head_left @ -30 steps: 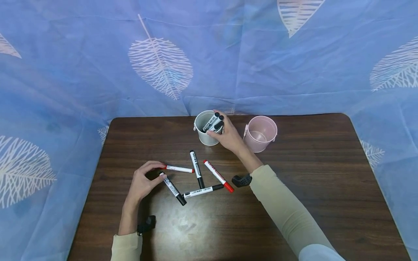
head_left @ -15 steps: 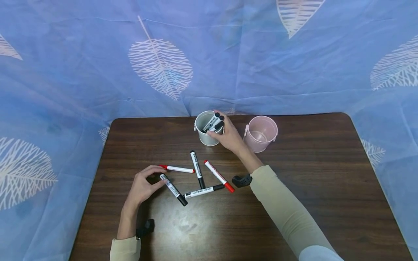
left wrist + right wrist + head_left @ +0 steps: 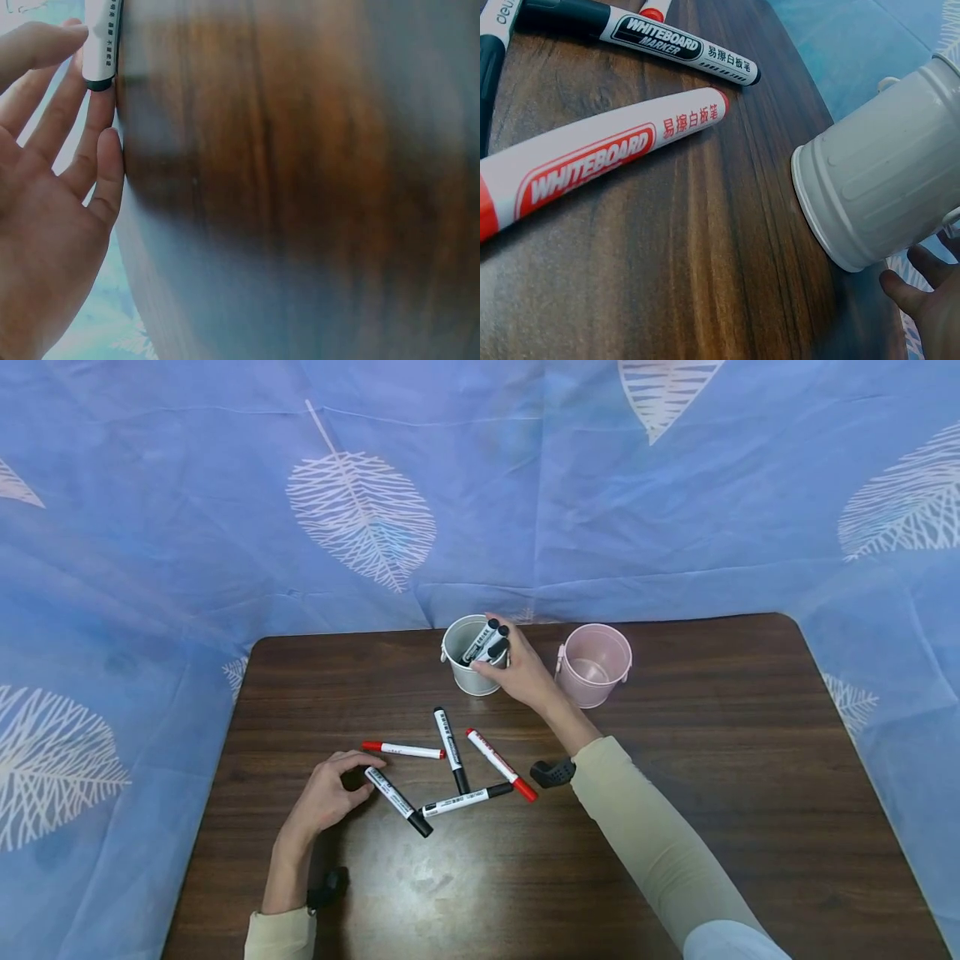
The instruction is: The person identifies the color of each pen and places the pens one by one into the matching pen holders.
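My left hand (image 3: 326,793) is at the near-left end of a black-capped whiteboard marker (image 3: 393,796), with loosely bent fingers. In the left wrist view the thumb touches the edge of this marker (image 3: 103,45), while the other fingers extend behind it. My right hand (image 3: 525,677) holds the right side of a small white metal bucket (image 3: 476,683), thumb at the front and fingers behind. Several black-capped markers (image 3: 483,643) lean inside that bucket. In the right wrist view, part of the bucket (image 3: 877,165) hides some of my fingertips.
A pink bucket (image 3: 592,681) stands to the right of the white one. Loose on the brown table (image 3: 712,735) lie a thin red-capped marker (image 3: 408,750), a thicker red marker (image 3: 495,760) and two black markers (image 3: 450,747). A blue leaf-patterned cloth (image 3: 487,510) hangs behind.
My left hand has drawn back from the red-capped marker, towards me, and its black marker has shifted slightly. The right hand has stayed at the white bucket.
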The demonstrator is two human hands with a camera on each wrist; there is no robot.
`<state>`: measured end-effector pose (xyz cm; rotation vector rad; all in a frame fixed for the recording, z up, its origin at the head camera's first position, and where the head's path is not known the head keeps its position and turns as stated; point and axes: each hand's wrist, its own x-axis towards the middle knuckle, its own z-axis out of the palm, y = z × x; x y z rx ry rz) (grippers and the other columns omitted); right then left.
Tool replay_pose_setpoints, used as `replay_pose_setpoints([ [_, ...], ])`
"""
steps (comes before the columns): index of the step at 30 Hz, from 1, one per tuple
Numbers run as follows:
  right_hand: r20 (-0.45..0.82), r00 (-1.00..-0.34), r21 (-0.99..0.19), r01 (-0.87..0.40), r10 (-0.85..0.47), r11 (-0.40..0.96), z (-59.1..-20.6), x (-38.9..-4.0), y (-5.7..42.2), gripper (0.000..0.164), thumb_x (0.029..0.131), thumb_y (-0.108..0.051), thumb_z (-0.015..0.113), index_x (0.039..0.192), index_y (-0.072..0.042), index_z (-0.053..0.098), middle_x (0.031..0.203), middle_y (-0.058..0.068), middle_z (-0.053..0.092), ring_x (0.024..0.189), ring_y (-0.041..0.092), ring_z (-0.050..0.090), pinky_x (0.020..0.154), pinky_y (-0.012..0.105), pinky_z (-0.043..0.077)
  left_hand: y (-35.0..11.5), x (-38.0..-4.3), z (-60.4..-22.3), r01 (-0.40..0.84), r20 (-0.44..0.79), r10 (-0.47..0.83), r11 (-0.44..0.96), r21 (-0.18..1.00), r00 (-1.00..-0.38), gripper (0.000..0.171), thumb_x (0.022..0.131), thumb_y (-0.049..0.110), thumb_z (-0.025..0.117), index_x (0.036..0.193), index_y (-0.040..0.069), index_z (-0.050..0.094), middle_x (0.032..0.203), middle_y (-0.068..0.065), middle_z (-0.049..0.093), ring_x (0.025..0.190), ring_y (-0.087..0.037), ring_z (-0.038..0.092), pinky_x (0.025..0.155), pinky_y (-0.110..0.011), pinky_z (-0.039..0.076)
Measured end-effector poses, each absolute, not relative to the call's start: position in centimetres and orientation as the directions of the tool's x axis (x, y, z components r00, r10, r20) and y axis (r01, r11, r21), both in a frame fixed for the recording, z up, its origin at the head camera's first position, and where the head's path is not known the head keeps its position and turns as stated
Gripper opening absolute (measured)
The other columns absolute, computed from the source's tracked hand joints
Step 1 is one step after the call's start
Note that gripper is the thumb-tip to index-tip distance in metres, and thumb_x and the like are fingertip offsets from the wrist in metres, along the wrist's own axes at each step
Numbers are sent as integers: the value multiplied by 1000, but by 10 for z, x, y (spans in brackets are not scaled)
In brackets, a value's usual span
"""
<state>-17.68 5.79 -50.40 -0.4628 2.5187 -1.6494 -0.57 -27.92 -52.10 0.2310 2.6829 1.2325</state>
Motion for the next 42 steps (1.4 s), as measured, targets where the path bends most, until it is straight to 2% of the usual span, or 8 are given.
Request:
replay_pose_setpoints([
  [8, 95, -944, -904, -214, -316, 370, -503, -178, 57, 80, 88, -29, 78, 154, -27, 32, 152, 4, 40, 138, 17, 38, 114, 36, 29, -279, -5, -521, 107, -105, 267, 674, 731, -958, 32, 75, -1, 84, 98, 21, 78, 106, 7, 70, 106, -20, 56, 92, -48, 44],
  [14, 71, -946, -897, -199, -316, 394, -503, -177, 58, 81, 88, -33, 77, 154, -31, 31, 152, 4, 38, 138, 17, 37, 114, 37, 29, -279, -4, -521, 114, -115, 283, 677, 727, -952, 30, 76, 3, 85, 95, 25, 79, 102, 13, 70, 103, -17, 54, 90, -45, 44],
  [21, 60, -945, -892, -195, -320, 407, -502, -177, 58, 81, 88, -34, 77, 154, -32, 31, 152, 4, 38, 139, 17, 36, 115, 38, 28, -277, -5, -521, 86, -157, 281, 691, 717, -947, 29, 75, 6, 86, 90, 30, 79, 95, 18, 69, 98, -14, 51, 90, -44, 37],
  [27, 68, -947, -884, -202, -313, 421, -501, -177, 58, 81, 87, -35, 77, 154, -32, 31, 152, 5, 38, 140, 18, 35, 115, 38, 28, -277, -6, -521, 68, -165, 266, 690, 720, -950, 29, 74, 7, 87, 88, 32, 79, 93, 17, 69, 96, -15, 51, 91, -44, 34],
  [34, 54, -951, -888, -186, -305, 420, -500, -177, 59, 81, 88, -36, 77, 154, -34, 31, 153, 4, 37, 141, 17, 34, 116, 38, 27, -280, -5, -519, 25, -180, 274, 608, 794, -945, 24, 77, 9, 85, 89, 28, 79, 95, 10, 70, 96, -15, 58, 86, -39, 45],
  [42, 59, -950, -892, -187, -305, 410, -500, -177, 60, 80, 88, -34, 77, 154, -33, 31, 153, 5, 37, 140, 18, 35, 116, 38, 27, -288, -1, -515, -43, -195, 274, 478, 877, -942, 20, 81, 8, 82, 93, 23, 78, 99, 4, 71, 88, -18, 63, 77, -30, 51],
])
